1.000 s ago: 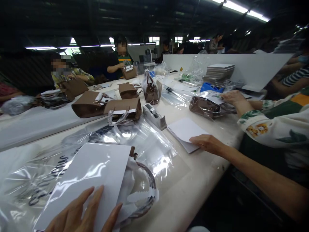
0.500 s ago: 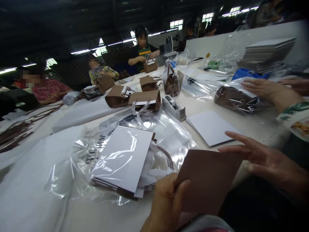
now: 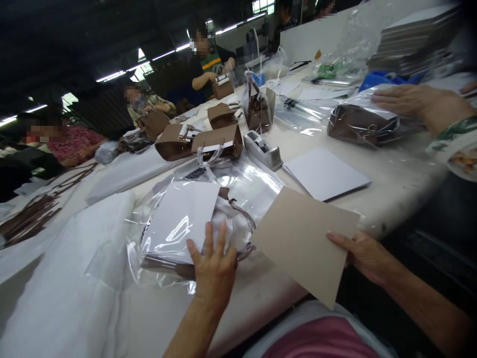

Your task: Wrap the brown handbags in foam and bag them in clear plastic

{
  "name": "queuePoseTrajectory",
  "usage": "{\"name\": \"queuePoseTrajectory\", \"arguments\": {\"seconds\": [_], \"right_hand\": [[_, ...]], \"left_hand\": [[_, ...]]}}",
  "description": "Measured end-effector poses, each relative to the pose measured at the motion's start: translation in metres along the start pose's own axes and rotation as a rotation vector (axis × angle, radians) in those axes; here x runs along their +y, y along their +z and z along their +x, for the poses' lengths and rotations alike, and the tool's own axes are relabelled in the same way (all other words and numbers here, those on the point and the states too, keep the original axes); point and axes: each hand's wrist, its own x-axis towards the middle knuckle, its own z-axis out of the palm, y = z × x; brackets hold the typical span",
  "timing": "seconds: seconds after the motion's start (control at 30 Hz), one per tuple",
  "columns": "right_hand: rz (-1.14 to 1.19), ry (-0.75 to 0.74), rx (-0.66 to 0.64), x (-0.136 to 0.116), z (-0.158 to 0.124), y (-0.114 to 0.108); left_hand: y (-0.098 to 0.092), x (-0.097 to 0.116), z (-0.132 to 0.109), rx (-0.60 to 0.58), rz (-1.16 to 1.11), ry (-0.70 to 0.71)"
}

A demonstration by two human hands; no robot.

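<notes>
My left hand (image 3: 215,271) rests with fingers spread on a white card (image 3: 182,214) and white wrapping (image 3: 227,223). These lie against a brown handbag (image 3: 184,271), partly inside a clear plastic bag (image 3: 134,261). The handbag's handle curves out on its right side; most of its body is hidden under the card. At the table's front edge, my right hand (image 3: 367,254) grips a square greyish-beige cardboard sheet (image 3: 303,238) by its right side, thumb on top. The sheet is held tilted, just right of the handbag.
Beyond stand a tape dispenser (image 3: 264,151), a stack of white cards (image 3: 330,171) and several brown handbags (image 3: 219,141). A co-worker's hand (image 3: 425,104) touches a plastic-wrapped handbag (image 3: 359,123) at right. White foam sheeting (image 3: 70,278) and brown straps (image 3: 33,219) lie left.
The cardboard passed from my left hand to my right and now shows its beige face instead of brown. My left hand moved left onto the wrapped handbag. The view shifted slightly.
</notes>
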Motion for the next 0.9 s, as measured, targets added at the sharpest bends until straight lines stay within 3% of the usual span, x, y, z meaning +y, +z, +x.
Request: {"name": "queuePoseTrajectory", "arguments": {"seconds": [0.07,0.17,0.27,0.5,0.7,0.9], "right_hand": [[0.031,-0.023,0.006,-0.004,-0.003,0.009],[0.062,-0.15,0.089,-0.012,-0.008,0.026],[0.034,-0.259,0.055,-0.021,-0.011,0.05],[-0.189,-0.343,-0.179,-0.024,-0.001,0.119],[-0.187,-0.2,-0.303,-0.005,0.026,0.161],[-0.232,-0.178,-0.38,0.02,0.056,0.2]], "left_hand": [[-0.013,-0.029,0.005,-0.007,-0.051,-0.02],[-0.037,-0.071,0.013,0.023,-0.266,-0.162],[-0.051,-0.093,0.014,0.003,-0.434,-0.274],[-0.046,-0.088,0.007,0.023,-0.428,-0.299],[-0.045,-0.087,0.007,0.057,-0.438,-0.301],[-0.046,-0.087,0.002,0.054,-0.393,-0.301]]}}
